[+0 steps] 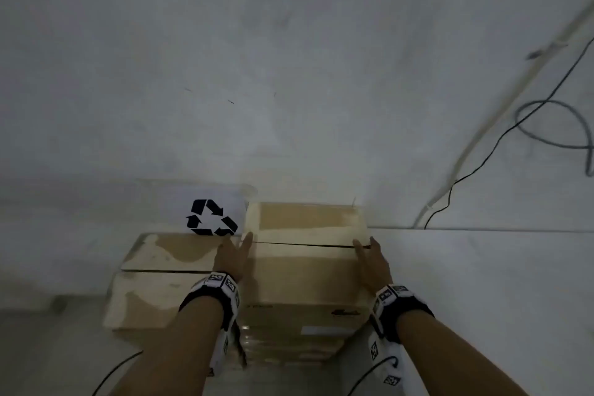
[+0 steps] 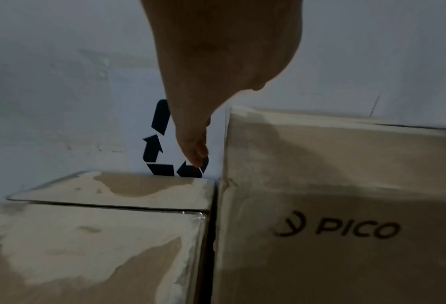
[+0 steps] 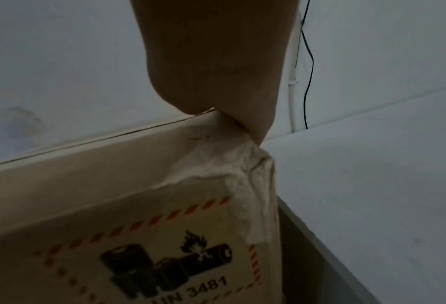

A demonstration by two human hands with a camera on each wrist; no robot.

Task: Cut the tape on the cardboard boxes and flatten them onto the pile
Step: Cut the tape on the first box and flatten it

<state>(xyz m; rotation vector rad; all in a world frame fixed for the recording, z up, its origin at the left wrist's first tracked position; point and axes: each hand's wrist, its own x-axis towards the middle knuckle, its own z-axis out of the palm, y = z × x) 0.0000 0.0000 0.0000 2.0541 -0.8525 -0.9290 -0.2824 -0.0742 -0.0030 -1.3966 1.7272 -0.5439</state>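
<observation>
1. The right hand [image 3: 216, 67] is reaching down to the top right corner of a cardboard box [image 3: 92, 189], its fingers touching the corner.
2. Crumpled clear tape [image 3: 245, 174] is clinging to that corner.
3. A battery hazard label [image 3: 164, 265] with a red dashed border is showing on the box's near face.
4. A black cable [image 3: 308, 67] and a white conduit [image 3: 293, 82] are running down the wall.

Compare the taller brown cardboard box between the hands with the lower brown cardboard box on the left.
The taller brown cardboard box stands higher than the lower brown cardboard box beside it. The left hand and right hand flank the taller box; the lower box is untouched. The taller box shows a PICO logo; none shows on the lower box. Both have a dark seam across the top.
</observation>
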